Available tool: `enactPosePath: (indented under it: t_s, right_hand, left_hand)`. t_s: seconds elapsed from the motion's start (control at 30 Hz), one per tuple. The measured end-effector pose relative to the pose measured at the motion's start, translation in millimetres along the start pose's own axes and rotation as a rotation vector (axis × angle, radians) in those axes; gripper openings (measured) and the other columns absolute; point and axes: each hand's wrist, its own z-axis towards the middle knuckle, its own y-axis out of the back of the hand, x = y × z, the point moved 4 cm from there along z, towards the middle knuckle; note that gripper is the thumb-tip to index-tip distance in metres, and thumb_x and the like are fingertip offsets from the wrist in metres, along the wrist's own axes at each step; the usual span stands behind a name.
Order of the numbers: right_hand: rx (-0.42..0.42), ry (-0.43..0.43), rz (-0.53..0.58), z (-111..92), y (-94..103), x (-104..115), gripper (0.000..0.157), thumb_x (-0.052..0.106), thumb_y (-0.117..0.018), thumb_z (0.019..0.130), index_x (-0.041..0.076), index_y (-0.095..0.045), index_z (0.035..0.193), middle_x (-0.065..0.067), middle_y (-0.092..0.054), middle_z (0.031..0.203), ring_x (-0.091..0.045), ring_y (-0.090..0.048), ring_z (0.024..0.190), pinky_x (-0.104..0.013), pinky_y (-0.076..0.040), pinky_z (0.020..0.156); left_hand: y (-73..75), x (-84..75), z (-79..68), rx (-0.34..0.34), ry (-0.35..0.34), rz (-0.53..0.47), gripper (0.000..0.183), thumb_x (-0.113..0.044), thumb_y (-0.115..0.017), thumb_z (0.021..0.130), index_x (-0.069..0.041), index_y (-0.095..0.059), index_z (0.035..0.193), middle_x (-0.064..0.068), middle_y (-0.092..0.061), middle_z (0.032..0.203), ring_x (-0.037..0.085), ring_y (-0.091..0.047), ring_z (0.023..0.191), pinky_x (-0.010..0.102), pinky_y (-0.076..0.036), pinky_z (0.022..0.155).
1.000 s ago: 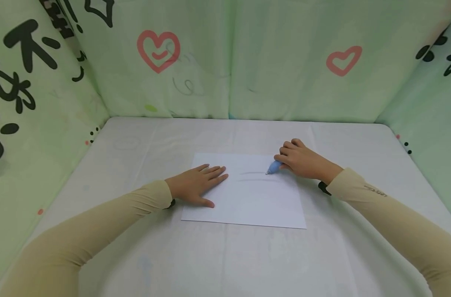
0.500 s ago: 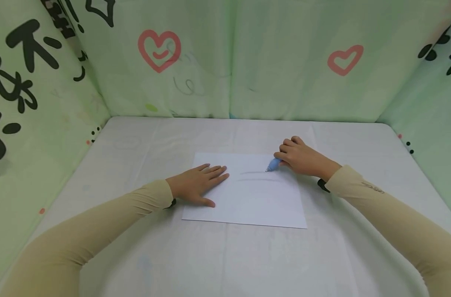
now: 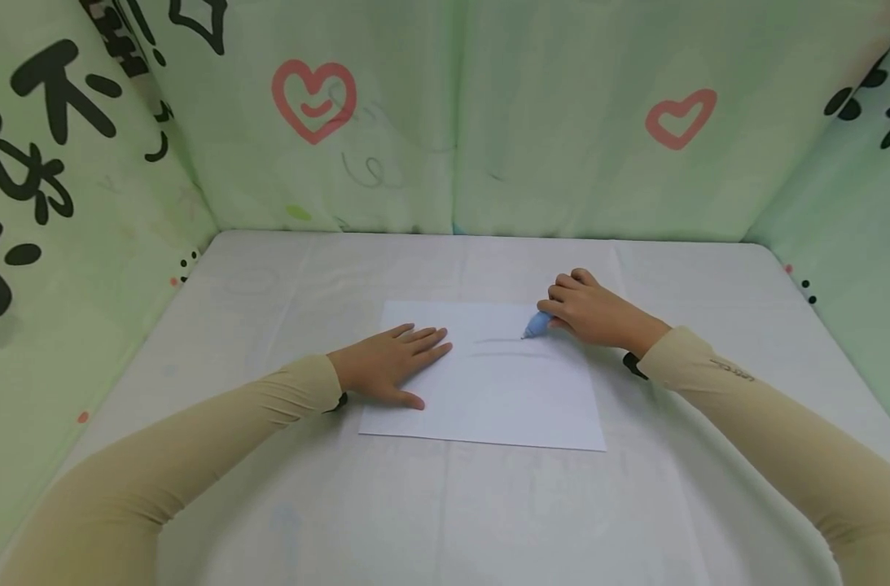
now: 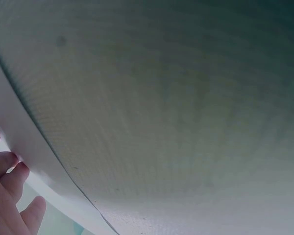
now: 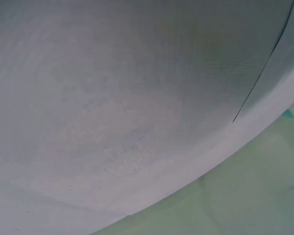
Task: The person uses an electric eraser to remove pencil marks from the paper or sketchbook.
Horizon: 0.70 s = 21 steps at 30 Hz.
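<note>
A white sheet of paper lies on the table, with two faint, roughly level lines on its upper right part. My left hand rests flat on the sheet's left side, fingers spread; some of its fingers show at the lower left of the left wrist view. Over the sheet's upper right corner, my right hand grips a light blue, pen-like tool with a narrow pointed tip. That tip is at the right part of the upper line; whether it touches the paper is too small to tell. The curled fingers hide the tool's rear.
A white cloth covers the table. Green printed curtains stand along its back and both sides. Beige sleeves cover both arms, and a dark band shows at each wrist.
My right hand has shifted slightly up the sheet, then a little left, carrying the blue pen-like tool. My left hand stays in place on the paper.
</note>
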Motion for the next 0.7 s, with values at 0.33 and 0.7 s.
enactPosePath:
  t_s: [0.33, 0.7]
  right_hand:
    - [-0.011, 0.012, -0.015, -3.9, 0.6, 1.1, 0.022, 0.017, -0.073, 0.08, 0.007, -0.063, 0.097, -0.008, -0.059, 0.087, -0.024, -0.046, 0.085, -0.043, -0.038, 0.081]
    - [-0.003, 0.001, -0.015, 6.4, -0.3, 0.1, 0.021, 0.018, -0.071, 0.082, 0.007, -0.062, 0.096, -0.009, -0.058, 0.085, -0.025, -0.046, 0.084, -0.044, -0.037, 0.083]
  left_hand:
    - [2.5, 0.4, -1.7, 0.007, 0.01, 0.01, 0.09, -0.064, -0.044, 0.088, -0.01, -0.011, 0.152, 0.011, -0.011, 0.159, 0.026, -0.015, 0.147, 0.046, -0.013, 0.119]
    - [1.5, 0.5, -1.2, 0.013, 0.006, 0.003, 0.09, -0.065, -0.043, 0.088, -0.011, -0.01, 0.152, 0.011, -0.009, 0.159, 0.025, -0.013, 0.147, 0.045, -0.012, 0.119]
